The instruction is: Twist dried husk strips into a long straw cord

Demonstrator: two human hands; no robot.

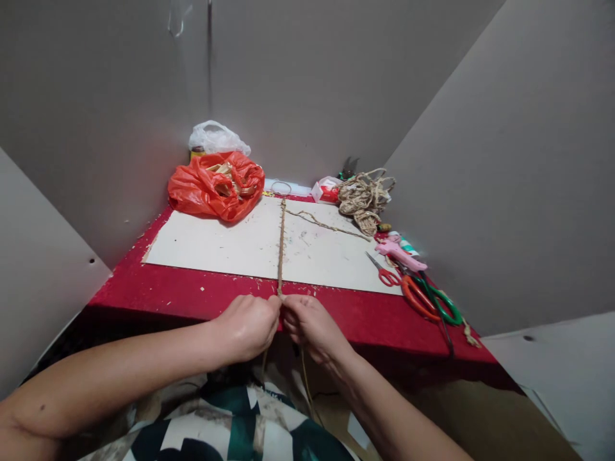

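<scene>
A braided length of brown twine [281, 246] runs straight across the white board [216, 246] toward me, its far end knotted near the board's back edge. At its near end, just past the table's front, my left hand [250, 323] and my right hand [310, 323] meet with fingers pinched on the twine. Loose strands [304, 378] hang below both hands toward my lap. A thinner side strand [329, 225] branches from near the top and lies to the right. The fingertips partly hide the near end.
A red cloth [177, 291] covers the table. Back left sits an orange plastic bag [202, 192] before a white bag [218, 137]. On the right are a twine bundle [362, 198], small red scissors [387, 275], a pink glue gun [401, 255] and large-handled shears [420, 298]. Grey panels [307, 83] enclose the table.
</scene>
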